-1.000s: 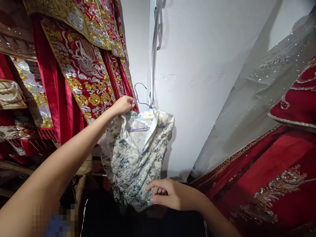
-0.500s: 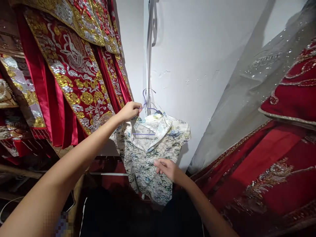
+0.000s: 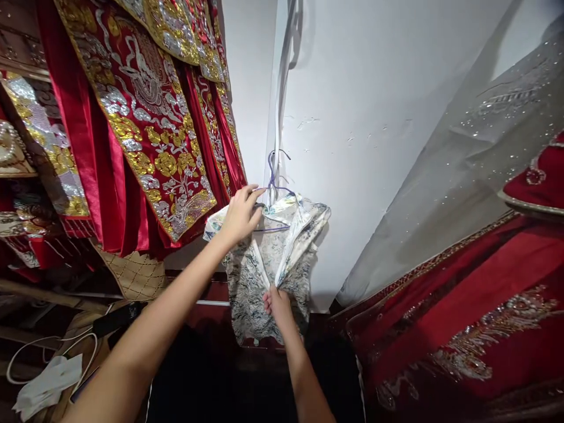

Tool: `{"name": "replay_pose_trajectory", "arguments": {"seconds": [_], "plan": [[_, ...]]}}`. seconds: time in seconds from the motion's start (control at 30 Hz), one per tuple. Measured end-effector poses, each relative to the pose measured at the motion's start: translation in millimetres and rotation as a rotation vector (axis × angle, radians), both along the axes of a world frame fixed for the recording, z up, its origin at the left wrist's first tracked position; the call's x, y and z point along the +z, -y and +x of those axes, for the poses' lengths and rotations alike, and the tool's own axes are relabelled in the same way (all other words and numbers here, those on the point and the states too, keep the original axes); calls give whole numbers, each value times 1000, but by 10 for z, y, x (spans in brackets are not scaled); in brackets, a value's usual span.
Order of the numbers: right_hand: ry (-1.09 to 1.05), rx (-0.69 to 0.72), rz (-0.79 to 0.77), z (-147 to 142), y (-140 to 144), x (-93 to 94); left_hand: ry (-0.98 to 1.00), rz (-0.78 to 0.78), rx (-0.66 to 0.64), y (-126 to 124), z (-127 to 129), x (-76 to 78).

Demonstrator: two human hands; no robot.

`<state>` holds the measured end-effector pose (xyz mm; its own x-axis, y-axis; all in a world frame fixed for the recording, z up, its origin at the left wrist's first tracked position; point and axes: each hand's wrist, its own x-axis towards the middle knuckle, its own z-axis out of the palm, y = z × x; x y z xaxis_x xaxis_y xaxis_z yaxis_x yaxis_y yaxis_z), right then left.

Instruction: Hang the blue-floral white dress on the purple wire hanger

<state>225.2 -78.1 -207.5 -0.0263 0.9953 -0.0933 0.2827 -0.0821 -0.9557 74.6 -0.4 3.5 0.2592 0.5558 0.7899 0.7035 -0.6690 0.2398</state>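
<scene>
A short-sleeved shirt with a white, blue and green pattern hangs on a thin purple hanger, its collar lying open in a V. My left hand is at the shirt's left shoulder by the hanger's arm, fingers stretched and thumb apart. Whether its fingertips touch the hanger is hard to tell. Lower down, my right hand pinches the shirt's front at the bottom of the V neckline, drawing the fabric taut.
Red garments with gold and silver embroidery hang at the left. On the right are a sheer sparkly grey cover and a red beaded garment. A white wall stands behind. A white cable and crumpled tissue lie lower left.
My left hand has let go of the hanger and spread its fingers by the shoulder. My right hand has moved to the neckline and gripped the shirt front. The view has shifted slightly.
</scene>
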Motion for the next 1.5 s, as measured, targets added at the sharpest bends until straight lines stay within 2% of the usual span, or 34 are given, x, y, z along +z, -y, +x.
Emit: {"name": "replay_pose_trajectory", "arguments": {"seconds": [0.03,0.1,0.17,0.23,0.27,0.33,0.4,0.5,0.67,0.83,0.93,1.03,1.13,1.23,1.3,1.37,1.43,1.5], "plan": [[-54,-28,-22,-24,89,-60,88,14,-6,161,31,-224],[-193,-54,-73,-66,225,-123,332,-22,28,532,125,-780],[-334,-23,-112,-89,307,-121,545,-187,61,900,241,-1400],[-383,22,-114,-89,356,-78,706,-389,70,1191,353,-1944],[-383,40,-103,-84,376,-51,759,-453,73,1291,404,-2146],[-366,68,-75,-69,416,1,750,-508,19,1402,487,-2370],[-339,86,-46,-54,460,42,716,-523,-47,1421,529,-2392],[-315,96,-22,-36,521,92,679,-576,-107,1388,514,-2269],[-395,112,-16,4,598,195,647,-674,-97,1411,464,-2133],[-589,208,-132,74,661,310,727,-726,-161,1463,440,-1955],[-684,276,-187,90,689,365,711,-716,-215,1453,412,-1862],[-761,347,-225,73,706,384,694,-695,-231,1435,410,-1861],[-827,418,-271,49,709,376,728,-726,-177,1428,434,-1928],[-821,429,-296,61,644,436,738,-724,-118,1428,442,-1984],[-768,439,-269,102,517,601,713,-698,-99,1428,436,-1997],[-684,471,-214,164,309,908,677,-675,-81,1431,441,-2009],[-617,512,-164,233,42,1340,646,-650,-77,1430,476,-2043],[-696,523,-150,290,-225,1821,626,-617,-95,1415,541,-2110]]}}
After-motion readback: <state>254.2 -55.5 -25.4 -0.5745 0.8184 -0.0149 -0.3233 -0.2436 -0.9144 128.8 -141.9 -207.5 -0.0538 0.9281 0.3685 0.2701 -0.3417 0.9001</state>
